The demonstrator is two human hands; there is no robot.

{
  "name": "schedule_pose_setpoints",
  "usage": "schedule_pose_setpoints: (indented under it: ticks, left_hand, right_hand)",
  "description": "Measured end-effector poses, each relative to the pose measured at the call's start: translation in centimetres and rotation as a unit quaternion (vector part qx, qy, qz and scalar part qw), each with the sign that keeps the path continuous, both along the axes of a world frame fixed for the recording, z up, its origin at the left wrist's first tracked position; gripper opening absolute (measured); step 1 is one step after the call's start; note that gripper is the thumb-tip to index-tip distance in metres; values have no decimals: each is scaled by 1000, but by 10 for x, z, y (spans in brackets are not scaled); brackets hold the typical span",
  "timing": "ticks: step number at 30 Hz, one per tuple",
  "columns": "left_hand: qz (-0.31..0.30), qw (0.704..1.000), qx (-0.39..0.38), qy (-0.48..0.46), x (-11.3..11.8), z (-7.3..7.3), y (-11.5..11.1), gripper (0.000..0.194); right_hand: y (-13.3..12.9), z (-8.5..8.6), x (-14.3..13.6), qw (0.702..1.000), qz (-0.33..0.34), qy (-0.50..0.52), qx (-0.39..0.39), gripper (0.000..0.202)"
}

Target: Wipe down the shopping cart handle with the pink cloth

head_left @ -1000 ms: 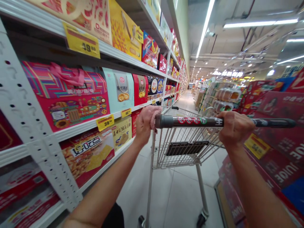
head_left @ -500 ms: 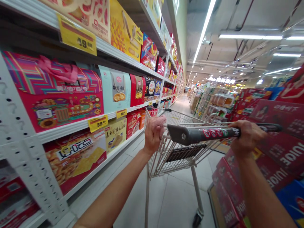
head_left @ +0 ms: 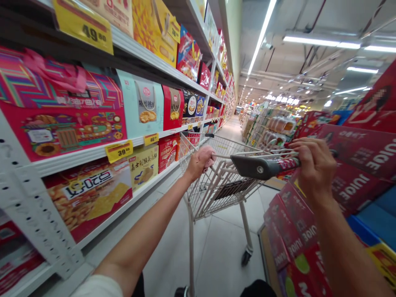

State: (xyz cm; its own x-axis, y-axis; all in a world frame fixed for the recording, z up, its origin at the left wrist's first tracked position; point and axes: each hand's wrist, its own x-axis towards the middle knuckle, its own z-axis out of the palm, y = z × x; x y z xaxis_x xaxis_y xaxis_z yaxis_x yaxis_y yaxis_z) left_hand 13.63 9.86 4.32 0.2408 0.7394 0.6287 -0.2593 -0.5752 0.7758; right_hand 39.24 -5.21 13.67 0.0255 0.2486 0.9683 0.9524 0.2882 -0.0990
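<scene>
A wire shopping cart (head_left: 222, 185) with a dark grey handle (head_left: 256, 166) stands in front of me, turned at an angle. My left hand (head_left: 201, 161) is closed on a pink cloth beside the handle's left end, against the cart's upper wire edge. The cloth (head_left: 208, 153) shows only in part; whether the fingers also grip the wire is hard to tell. My right hand (head_left: 314, 163) is wrapped round the right part of the handle, its fingers over the top. The cart basket shows no goods.
White shelves (head_left: 108, 150) with boxed snacks and yellow price tags run along the left. Stacked red juice cartons (head_left: 297, 222) stand close on the right. A tiled aisle (head_left: 213, 255) leads ahead, past more stacked goods (head_left: 275, 123).
The cart has shifted slightly left, its handle turning further away. My right hand has risen and moved left, its fingers now less tightly curled. The shelf goods have shifted left in view.
</scene>
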Motion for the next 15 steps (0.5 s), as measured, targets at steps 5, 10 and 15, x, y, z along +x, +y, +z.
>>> schedule_pose_setpoints:
  ticks: [5,10,15]
  left_hand:
    - [-21,1000,19,10,3,4,-20,46]
    - [-60,975,212,36,13,46,-53,33]
    - [-36,947,311,72,31,71,-74,36]
  right_hand:
    - [-34,8,-66,992,103,-30,-61,50]
    - [-36,0,-64,994,95,-35,48,55]
    - [-34,-3,-44,993,106,-30,31,55]
